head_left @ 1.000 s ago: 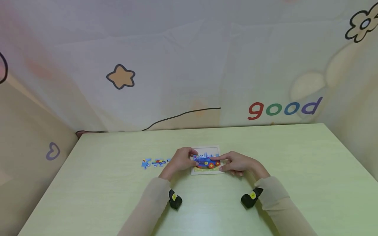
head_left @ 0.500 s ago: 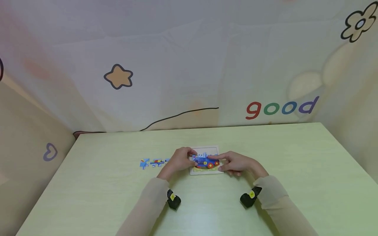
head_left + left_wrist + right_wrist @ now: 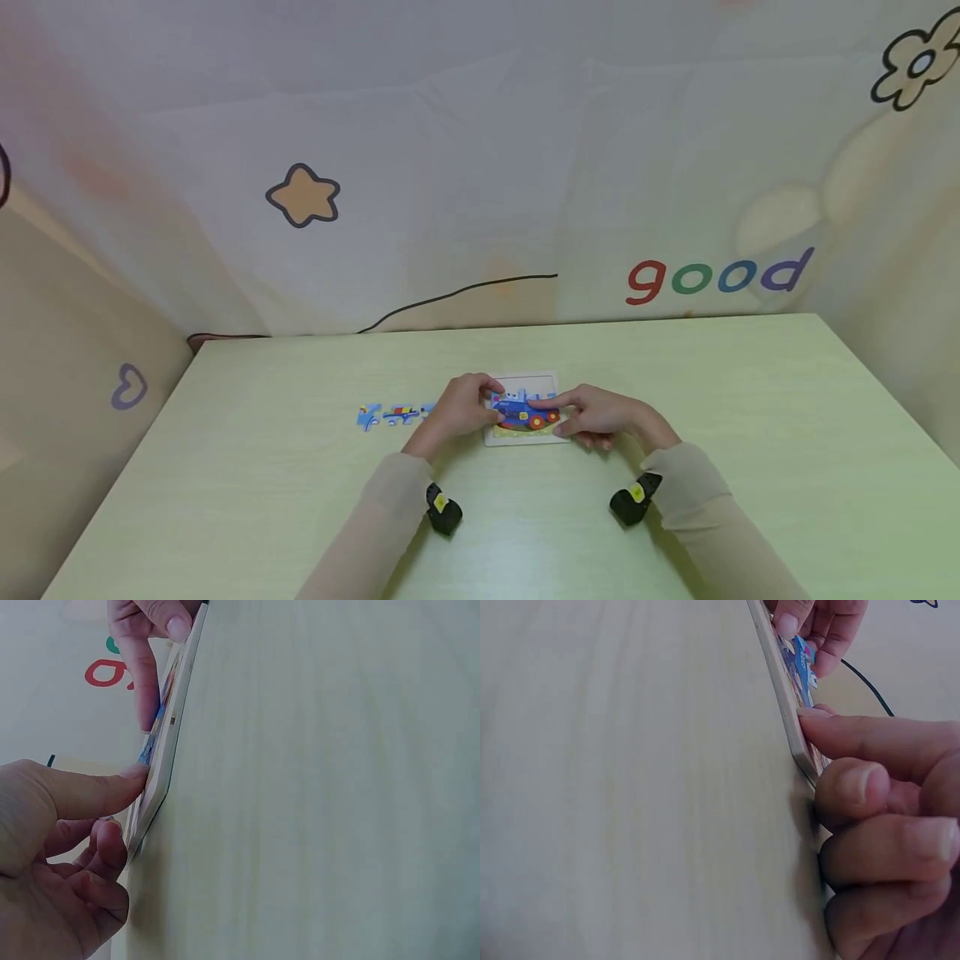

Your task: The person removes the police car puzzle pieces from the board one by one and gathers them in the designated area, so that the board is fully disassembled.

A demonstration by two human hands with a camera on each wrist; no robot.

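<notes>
Nothing visibly moved: left hand (image 3: 468,406) pinches piece (image 3: 801,660) at tray's (image 3: 525,442) left edge; right hand (image 3: 603,412), fingers apart, slipping could skew it.

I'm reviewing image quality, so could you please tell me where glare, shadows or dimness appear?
Head view: brightest, with pale glare on the near tabletop; left wrist: dim, soft shadow beside the left grip; right wrist: also dim, dark shadow along the right grip.

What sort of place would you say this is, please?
It looks like a small tabletop recording booth, though I can't be sure: a printed backdrop with "good" on it rises behind the pale table, and a black device is worn at each wrist.
</notes>
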